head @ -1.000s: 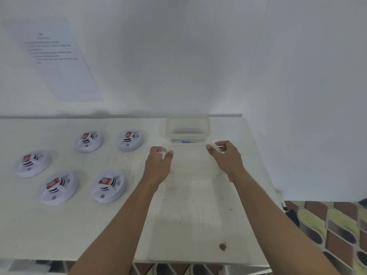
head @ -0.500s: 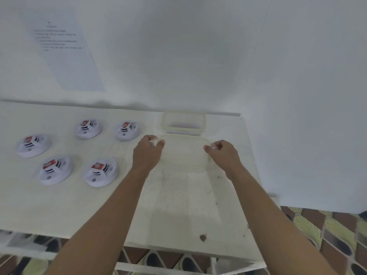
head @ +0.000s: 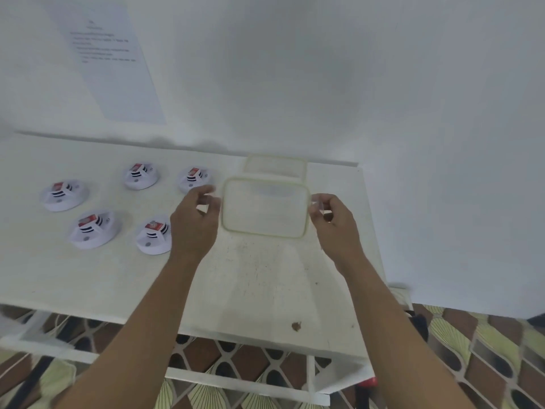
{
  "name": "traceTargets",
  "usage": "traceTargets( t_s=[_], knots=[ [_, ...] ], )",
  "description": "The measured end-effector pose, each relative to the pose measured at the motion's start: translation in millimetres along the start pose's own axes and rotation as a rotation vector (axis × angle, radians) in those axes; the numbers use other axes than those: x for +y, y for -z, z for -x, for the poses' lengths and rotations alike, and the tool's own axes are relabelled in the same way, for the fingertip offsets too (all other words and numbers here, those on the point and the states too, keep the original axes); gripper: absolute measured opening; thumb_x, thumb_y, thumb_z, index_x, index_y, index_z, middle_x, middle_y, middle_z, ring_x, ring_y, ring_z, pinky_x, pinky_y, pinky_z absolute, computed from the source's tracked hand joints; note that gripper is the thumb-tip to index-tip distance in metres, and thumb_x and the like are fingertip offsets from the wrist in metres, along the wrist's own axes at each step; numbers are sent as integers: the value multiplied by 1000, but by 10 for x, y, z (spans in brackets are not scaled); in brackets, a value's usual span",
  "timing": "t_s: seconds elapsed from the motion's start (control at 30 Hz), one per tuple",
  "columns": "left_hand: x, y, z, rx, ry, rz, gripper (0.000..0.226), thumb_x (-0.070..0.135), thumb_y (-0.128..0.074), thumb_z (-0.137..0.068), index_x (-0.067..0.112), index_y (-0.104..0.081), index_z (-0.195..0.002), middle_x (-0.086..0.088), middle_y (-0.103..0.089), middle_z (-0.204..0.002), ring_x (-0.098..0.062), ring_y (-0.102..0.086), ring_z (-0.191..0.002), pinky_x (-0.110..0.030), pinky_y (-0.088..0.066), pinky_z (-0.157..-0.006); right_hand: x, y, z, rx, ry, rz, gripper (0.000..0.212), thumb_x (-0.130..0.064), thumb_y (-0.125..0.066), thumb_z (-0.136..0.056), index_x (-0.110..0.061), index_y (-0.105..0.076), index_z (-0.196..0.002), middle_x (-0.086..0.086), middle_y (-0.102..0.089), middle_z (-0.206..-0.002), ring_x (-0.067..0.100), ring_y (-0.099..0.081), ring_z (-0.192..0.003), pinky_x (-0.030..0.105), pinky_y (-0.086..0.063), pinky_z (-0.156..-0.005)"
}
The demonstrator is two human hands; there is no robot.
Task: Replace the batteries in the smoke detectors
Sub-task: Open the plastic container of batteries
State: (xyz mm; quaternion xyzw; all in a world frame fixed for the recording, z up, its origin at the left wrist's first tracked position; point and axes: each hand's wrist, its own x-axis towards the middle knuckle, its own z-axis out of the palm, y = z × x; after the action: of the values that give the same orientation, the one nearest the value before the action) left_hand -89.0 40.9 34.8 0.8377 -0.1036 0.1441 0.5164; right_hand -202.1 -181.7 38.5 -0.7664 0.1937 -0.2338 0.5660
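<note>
Both hands were on the clear lid [head: 265,211]: left hand [head: 194,221] pinched its left edge and right hand [head: 334,224] pinched its right edge, fingers curled. There was motion blur at the fingertips, so exact contact was fuzzy. The lid was held up off the table [head: 265,287], tilted toward the camera, just in front of the open clear container [head: 275,161] at the back edge by the wall [head: 324,84]. I couldn't make out the container's contents. Five white smoke detectors sat on the table's left half, each with a red-and-white block on top: back row [head: 64,195], [head: 141,176], [head: 194,179]; front row [head: 94,229], [head: 154,234]. The nearest front one sat partly behind the left wrist. None was touched. A printed sheet [head: 112,63] hung on the wall, text unreadable. Patterned floor [head: 486,364] showed below.
</note>
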Motion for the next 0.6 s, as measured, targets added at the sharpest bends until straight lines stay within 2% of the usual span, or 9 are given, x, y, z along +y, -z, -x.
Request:
traceTargets(
  t_s=[0.1, 0.17, 0.27, 0.37, 0.43, 0.5, 0.6],
  knots=[
    [-115, 133, 145, -63, 26, 129, 15, 25, -61, -98, 17, -60, -110, 4, -66, -99, -13, -67, -54, -35, -54, -56, 61, -65, 238, 30, 29, -49, 11, -19, -56, -102, -29, -62, -101, -17, -61, -94, 5, -59, -88, 20, -55, -63],
    [-181, 192, 240, -118, 69, 213, 16, 24, -59, -99, 11, -59, -108, -3, -67, -101, -18, -71, -64, -35, -57, -54, 109, -118, 385, 46, 30, -91, 15, -16, -56, -102, -30, -61, -97, -20, -62, -92, 7, -61, -88, 25, -58, -72],
    [-275, 301, 355, -207, 196, 386, 18, 15, -47, -103, 8, -63, -99, -9, -68, -95, -29, -70, -79, -37, -59, -74, 221, -182, 598, 67, -16, -115, 23, -15, -59, -100, -37, -64, -92, -21, -66, -85, 8, -64, -88, 32, -54, -88],
    [-394, 387, 423, -279, 332, 521, 27, 18, -44, -105, 8, -65, -91, -6, -68, -86, -30, -68, -82, -43, -57, -84, 359, -221, 811, 58, -81, -173, 22, -18, -62, -95, -37, -68, -88, -13, -67, -88, 15, -63, -95, 39, -53, -95],
    [-474, 403, 479, -325, 360, 454, 16, 19, -56, -100, 9, -66, -92, -1, -69, -86, -24, -70, -79, -44, -58, -88, 417, -254, 941, 57, -123, -205, 14, -19, -59, -87, -28, -70, -86, -8, -68, -90, 15, -63, -96, 43, -53, -97],
    [-540, 405, 544, -373, 335, 296, 7, 21, -67, -93, 15, -67, -96, 2, -69, -94, -17, -71, -76, -43, -58, -89, 455, -285, 1046, 83, -149, -189, 16, -18, -55, -82, -21, -70, -86, -11, -69, -89, 11, -62, -94, 37, -50, -92],
    [-589, 428, 621, -400, 295, 132, 19, 27, -70, -90, 26, -65, -108, 10, -64, -113, -12, -68, -85, -33, -55, -84, 447, -317, 1135, 91, -157, -142, 21, -22, -51, -86, -23, -70, -93, -14, -71, -95, 5, -61, -95, 29, -45, -87]
  ],
)
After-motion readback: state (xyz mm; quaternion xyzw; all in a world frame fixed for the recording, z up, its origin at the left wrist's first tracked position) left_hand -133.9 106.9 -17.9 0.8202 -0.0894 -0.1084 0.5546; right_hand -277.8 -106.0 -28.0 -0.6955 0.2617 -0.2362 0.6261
